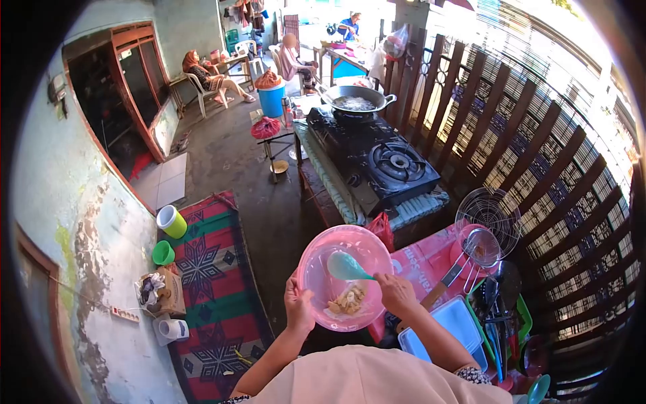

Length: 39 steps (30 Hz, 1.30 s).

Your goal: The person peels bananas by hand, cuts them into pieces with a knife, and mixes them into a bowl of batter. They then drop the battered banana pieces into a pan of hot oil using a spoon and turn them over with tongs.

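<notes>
While the left hand's fingers (299,306) clamp the left rim of the round pink plastic bowl (319,286), the right hand's (398,294) close around the light-green rounded spoon (350,266) above it, near the pink table's edge (420,262).

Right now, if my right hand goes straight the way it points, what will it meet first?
Probably the left wall of the pink bowl, met by the green ladle in your right hand; the ladle's height is unclear, so it may clear the rim.
</notes>
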Each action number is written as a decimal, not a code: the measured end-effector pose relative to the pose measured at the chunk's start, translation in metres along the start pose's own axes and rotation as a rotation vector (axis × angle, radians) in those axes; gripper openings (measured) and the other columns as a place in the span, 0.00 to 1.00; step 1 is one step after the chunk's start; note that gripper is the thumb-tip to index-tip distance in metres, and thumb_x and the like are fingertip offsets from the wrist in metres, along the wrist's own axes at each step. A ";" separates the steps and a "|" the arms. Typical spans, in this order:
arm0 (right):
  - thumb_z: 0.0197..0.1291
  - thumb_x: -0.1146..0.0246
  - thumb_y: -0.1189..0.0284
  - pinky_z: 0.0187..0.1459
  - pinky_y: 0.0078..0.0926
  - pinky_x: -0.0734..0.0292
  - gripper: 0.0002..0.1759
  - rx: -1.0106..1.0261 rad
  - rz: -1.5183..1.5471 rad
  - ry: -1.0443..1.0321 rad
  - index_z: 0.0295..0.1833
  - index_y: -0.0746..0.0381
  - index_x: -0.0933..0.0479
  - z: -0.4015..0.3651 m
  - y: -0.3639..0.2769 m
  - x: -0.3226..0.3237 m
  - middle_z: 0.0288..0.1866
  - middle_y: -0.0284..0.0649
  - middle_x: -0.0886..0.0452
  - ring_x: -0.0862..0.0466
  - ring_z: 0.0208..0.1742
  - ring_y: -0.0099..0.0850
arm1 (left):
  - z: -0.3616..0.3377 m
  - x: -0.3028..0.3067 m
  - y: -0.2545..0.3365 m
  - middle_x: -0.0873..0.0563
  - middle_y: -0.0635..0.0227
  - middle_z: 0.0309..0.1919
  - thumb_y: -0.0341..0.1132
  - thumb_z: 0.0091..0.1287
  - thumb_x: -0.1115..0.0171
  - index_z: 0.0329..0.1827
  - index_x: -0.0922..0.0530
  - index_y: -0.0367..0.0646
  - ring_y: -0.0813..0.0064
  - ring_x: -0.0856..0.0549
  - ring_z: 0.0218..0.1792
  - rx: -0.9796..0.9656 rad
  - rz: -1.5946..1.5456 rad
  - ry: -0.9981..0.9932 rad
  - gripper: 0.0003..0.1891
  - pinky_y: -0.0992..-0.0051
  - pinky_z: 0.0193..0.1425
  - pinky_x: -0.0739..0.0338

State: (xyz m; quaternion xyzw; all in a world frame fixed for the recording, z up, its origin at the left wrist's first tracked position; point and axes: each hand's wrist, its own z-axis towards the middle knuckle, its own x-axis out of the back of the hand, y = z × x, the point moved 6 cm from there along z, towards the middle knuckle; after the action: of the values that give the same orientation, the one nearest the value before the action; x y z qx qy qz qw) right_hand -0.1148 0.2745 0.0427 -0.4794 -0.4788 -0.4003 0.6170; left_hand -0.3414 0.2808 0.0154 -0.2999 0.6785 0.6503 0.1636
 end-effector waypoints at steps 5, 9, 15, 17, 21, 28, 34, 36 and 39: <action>0.52 0.44 0.67 0.38 0.32 0.34 0.16 0.141 -0.171 0.241 0.49 0.55 0.28 0.037 -0.049 0.051 0.31 0.38 0.27 0.26 0.36 0.34 | 0.019 0.027 0.041 0.27 0.65 0.52 0.14 0.43 0.58 0.31 0.35 0.43 0.78 0.27 0.49 -0.043 0.019 0.036 0.15 0.78 0.56 0.36; 0.51 0.41 0.64 0.31 0.33 0.30 0.13 0.142 -0.055 0.162 0.42 0.56 0.27 0.091 -0.084 0.017 0.33 0.40 0.27 0.24 0.33 0.34 | 0.061 0.061 0.093 0.24 0.72 0.40 0.14 0.43 0.55 0.36 0.30 0.46 0.81 0.25 0.42 -0.154 0.031 0.035 0.19 0.80 0.48 0.31; 0.52 0.46 0.72 0.31 0.31 0.30 0.10 0.246 -0.073 0.088 0.42 0.55 0.27 0.171 -0.175 0.020 0.31 0.38 0.26 0.23 0.31 0.34 | 0.117 0.121 0.165 0.25 0.75 0.34 0.16 0.45 0.55 0.33 0.32 0.47 0.83 0.26 0.36 -0.154 0.055 0.089 0.16 0.83 0.43 0.31; 0.49 0.46 0.73 0.35 0.28 0.32 0.18 0.351 -0.217 0.337 0.49 0.54 0.28 0.197 -0.200 0.034 0.31 0.37 0.26 0.24 0.34 0.30 | 0.132 0.130 0.187 0.25 0.73 0.38 0.15 0.44 0.56 0.33 0.32 0.46 0.82 0.26 0.39 -0.143 0.079 0.059 0.16 0.81 0.47 0.32; 0.48 0.43 0.71 0.35 0.27 0.35 0.16 0.354 -0.266 0.415 0.47 0.52 0.25 0.229 -0.227 0.015 0.27 0.33 0.27 0.25 0.33 0.28 | 0.162 0.149 0.216 0.26 0.72 0.39 0.16 0.43 0.56 0.32 0.34 0.45 0.81 0.27 0.40 -0.134 0.088 0.060 0.15 0.80 0.49 0.33; 0.48 0.42 0.70 0.37 0.28 0.35 0.13 0.471 0.011 0.232 0.42 0.50 0.24 0.247 -0.274 0.013 0.25 0.32 0.26 0.24 0.30 0.28 | 0.218 0.176 0.231 0.27 0.73 0.33 0.16 0.43 0.56 0.30 0.35 0.45 0.82 0.27 0.36 -0.129 0.033 0.141 0.14 0.79 0.47 0.32; 0.47 0.41 0.69 0.36 0.28 0.38 0.11 0.486 0.100 0.213 0.40 0.48 0.23 0.320 -0.282 -0.011 0.23 0.31 0.26 0.23 0.31 0.26 | 0.284 0.163 0.249 0.28 0.74 0.32 0.16 0.42 0.56 0.30 0.35 0.46 0.82 0.28 0.35 -0.156 0.076 0.192 0.14 0.81 0.44 0.32; 0.48 0.41 0.69 0.36 0.29 0.38 0.12 0.465 0.109 0.205 0.41 0.48 0.22 0.361 -0.273 -0.002 0.23 0.30 0.26 0.23 0.31 0.27 | 0.317 0.161 0.254 0.28 0.75 0.31 0.16 0.42 0.56 0.30 0.35 0.47 0.83 0.28 0.34 -0.146 0.046 0.175 0.15 0.82 0.43 0.32; 0.49 0.42 0.68 0.38 0.29 0.39 0.12 0.464 0.106 0.311 0.43 0.48 0.23 0.417 -0.263 0.026 0.25 0.31 0.26 0.23 0.31 0.26 | 0.363 0.143 0.262 0.28 0.76 0.31 0.16 0.42 0.56 0.30 0.35 0.48 0.83 0.28 0.34 -0.112 0.088 0.055 0.15 0.82 0.43 0.33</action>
State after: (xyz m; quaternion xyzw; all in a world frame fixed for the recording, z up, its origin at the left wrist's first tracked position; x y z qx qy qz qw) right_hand -0.4459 0.6223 0.1565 -0.2825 -0.4312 -0.3159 0.7965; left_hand -0.6745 0.6019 0.0965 -0.2963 0.6578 0.6853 0.0991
